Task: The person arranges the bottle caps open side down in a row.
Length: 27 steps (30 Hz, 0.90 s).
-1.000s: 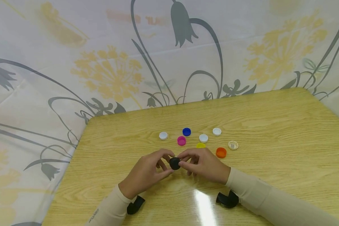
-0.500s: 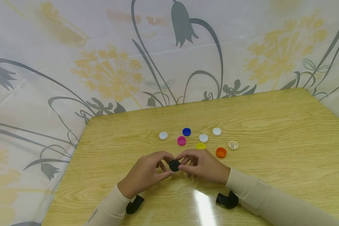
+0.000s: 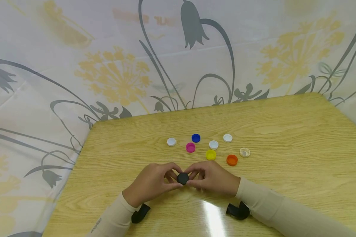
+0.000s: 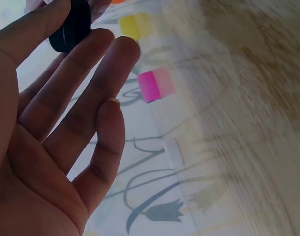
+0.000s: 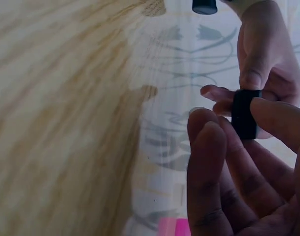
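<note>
Between my two hands is a round black bottle cap [image 3: 183, 178], seen from its flat top in the head view. My left hand [image 3: 154, 182] pinches its left side with thumb and fingers. From the other side, the thumb and fingertips of my right hand [image 3: 214, 178] pinch it too. In the right wrist view the black cap [image 5: 244, 115] is seen edge-on, with both thumbs against it. In the left wrist view the remaining fingers [image 4: 81, 113] of my left hand extend loosely off it. A yellow cap [image 3: 211, 155] lies just beyond my right hand.
Other caps lie farther back on the wooden table [image 3: 130, 144]: white [image 3: 171, 142], blue [image 3: 196, 138], pink [image 3: 191, 147], two more white, orange [image 3: 232, 160] and a pale one [image 3: 244, 152]. A floral cloth [image 3: 166, 59] hangs behind the table. Black curved pieces [image 3: 238, 210] sit at the wrists.
Both hands have come slightly nearer with the black cap, which has turned so its top faces up more. The yellow cap, partly hidden before, is now fully visible.
</note>
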Tool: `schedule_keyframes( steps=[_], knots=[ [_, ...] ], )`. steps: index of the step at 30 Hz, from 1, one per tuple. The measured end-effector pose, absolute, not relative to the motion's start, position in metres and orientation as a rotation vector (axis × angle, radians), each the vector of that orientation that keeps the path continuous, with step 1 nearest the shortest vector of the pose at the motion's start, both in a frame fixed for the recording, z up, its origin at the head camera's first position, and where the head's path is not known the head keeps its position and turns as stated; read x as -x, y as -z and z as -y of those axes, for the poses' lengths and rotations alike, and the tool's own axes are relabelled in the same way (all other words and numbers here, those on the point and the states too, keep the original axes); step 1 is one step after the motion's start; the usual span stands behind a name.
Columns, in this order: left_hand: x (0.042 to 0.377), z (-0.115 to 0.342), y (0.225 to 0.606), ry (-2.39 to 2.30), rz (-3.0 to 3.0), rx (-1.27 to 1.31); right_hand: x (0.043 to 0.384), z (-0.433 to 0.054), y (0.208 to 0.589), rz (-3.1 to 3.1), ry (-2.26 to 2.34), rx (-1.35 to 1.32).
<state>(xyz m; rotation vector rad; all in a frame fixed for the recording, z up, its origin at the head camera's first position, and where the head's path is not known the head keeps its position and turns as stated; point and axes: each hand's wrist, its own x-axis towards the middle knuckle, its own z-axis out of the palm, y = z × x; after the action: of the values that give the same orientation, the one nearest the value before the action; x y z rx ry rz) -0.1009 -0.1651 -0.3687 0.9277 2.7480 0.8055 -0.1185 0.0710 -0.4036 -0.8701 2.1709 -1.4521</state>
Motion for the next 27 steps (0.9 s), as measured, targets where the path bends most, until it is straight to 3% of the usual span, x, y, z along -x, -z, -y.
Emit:
schedule_keyframes(
  steps=[27],
  knots=[
    [0.098, 0.157, 0.381, -0.654, -2.752, -0.856, 0.115, -0.071, 0.405, -2.045, 1.454, 0.701]
  ],
)
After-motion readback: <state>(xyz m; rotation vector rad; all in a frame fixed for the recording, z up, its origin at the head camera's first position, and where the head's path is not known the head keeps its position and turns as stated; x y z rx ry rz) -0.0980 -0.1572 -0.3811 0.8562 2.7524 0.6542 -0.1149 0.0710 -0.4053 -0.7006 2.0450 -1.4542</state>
